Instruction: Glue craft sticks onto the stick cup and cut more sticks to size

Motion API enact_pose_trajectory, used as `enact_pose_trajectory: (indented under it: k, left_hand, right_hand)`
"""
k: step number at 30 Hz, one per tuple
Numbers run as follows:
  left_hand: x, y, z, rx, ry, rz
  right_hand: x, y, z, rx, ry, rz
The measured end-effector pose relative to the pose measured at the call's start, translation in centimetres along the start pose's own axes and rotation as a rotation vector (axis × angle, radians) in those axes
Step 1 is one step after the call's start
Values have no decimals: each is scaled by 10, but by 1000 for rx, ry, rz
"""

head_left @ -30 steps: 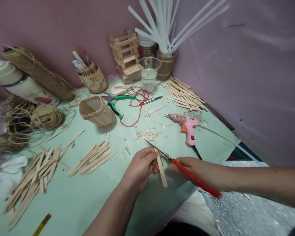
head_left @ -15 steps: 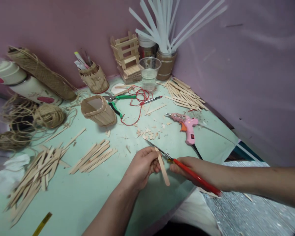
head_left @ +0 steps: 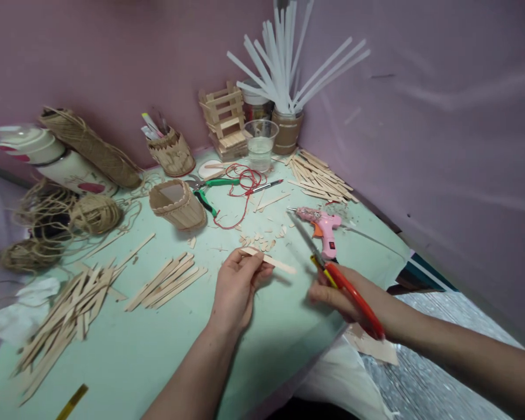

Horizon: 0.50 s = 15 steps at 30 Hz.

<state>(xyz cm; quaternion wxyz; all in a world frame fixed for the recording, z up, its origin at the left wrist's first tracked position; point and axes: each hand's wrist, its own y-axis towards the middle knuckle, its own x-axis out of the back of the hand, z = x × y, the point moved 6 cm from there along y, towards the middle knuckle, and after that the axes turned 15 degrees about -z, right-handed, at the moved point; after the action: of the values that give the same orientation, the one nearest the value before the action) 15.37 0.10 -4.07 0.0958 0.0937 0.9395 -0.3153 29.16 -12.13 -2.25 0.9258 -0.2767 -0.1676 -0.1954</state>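
My left hand [head_left: 240, 280] pinches a flat wooden craft stick [head_left: 277, 263] between thumb and fingers, its free end pointing right. In my right hand [head_left: 345, 291] are red-handled scissors [head_left: 352, 297], blades pointing up and to the left, apart from the stick. The blades are a little blurred, so how wide they stand is hard to make out. Small cut-off stick ends [head_left: 258, 241] lie scattered on the green tabletop just beyond my left hand. A pink glue gun [head_left: 324, 224] lies behind the scissors.
Craft sticks lie in a near-left pile [head_left: 65, 309], a small row [head_left: 166, 283] and a back-right pile [head_left: 319, 175]. A stick-covered cup [head_left: 179, 207], green pliers [head_left: 207, 201], red cord [head_left: 245, 178] and a plastic cup of water [head_left: 261, 151] stand or lie further back. Twine balls [head_left: 96, 214] sit left.
The scissors have drawn away from the stick to the right, blades now pointing more upward. My left hand has turned the stick from steeply slanted to nearly level. The camera view has shifted slightly.
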Motion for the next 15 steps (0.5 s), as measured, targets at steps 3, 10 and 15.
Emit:
enact_pose_trajectory:
  k: [3,10,15]
  left_hand:
    - [2,2,-1,-24,-56,-27]
    - [-2,-2,3,-14,-79,12]
    - [-11,-9,15,65,125,190]
  right_hand:
    - [11,10,4,55,62,-235]
    - [13,29,28,125,246,-374]
    - [19,43,42,249,166,-395]
